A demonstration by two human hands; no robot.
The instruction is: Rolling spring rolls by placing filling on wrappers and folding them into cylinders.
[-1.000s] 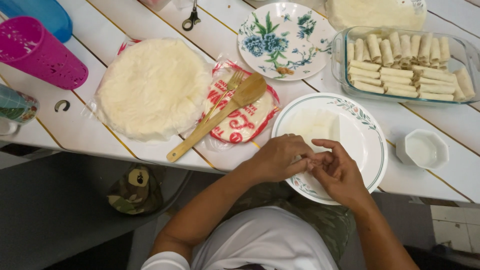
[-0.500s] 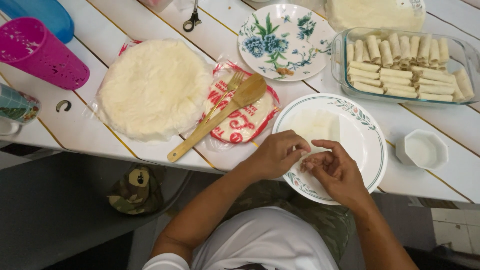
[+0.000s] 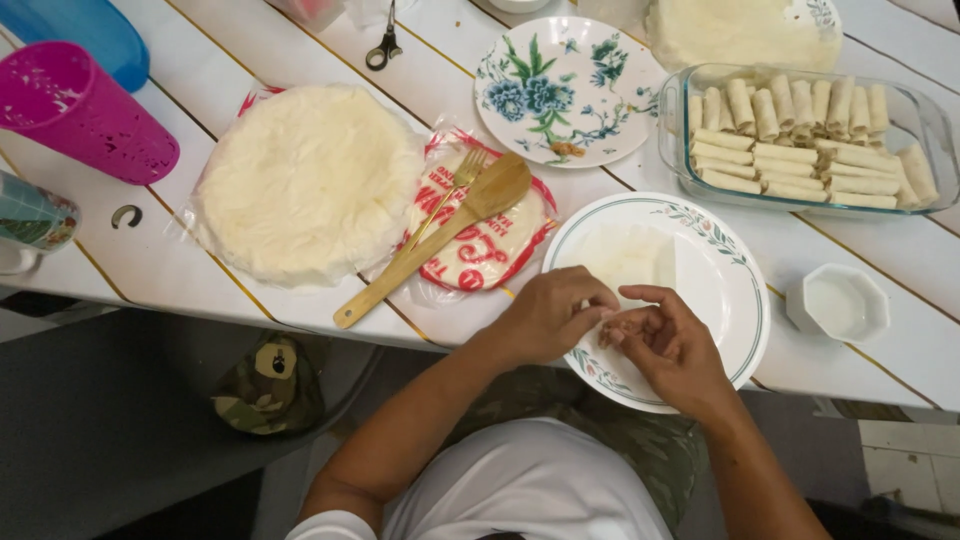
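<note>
While both hands point(image 3: 620, 325) pinch one wrapper point(image 3: 625, 255), two plates point(image 3: 745, 300), one spoon point(image 3: 440, 240).

Wrapper point(image 3: 630, 255) on plate point(image 3: 735, 290), rolls point(image 3: 800, 140) in dish point(image 3: 935, 125) behind, spoon point(image 3: 440, 240) left

Near edge of the wrapper point(image 3: 625, 258) is covered by both hands; whatever sits under the left hand point(image 3: 550, 315) and right hand point(image 3: 672, 345) can't be seen. Near rim of the plate point(image 3: 735, 262) partly hidden by the wrists. Blue cup point(image 3: 80, 35), top stack of wrappers point(image 3: 740, 30) and scissors point(image 3: 385, 45) cut off by the top edge. Glass point(image 3: 30, 215) clipped at left. Small speck on the floral plate point(image 3: 567, 150) too small to tell.
</note>
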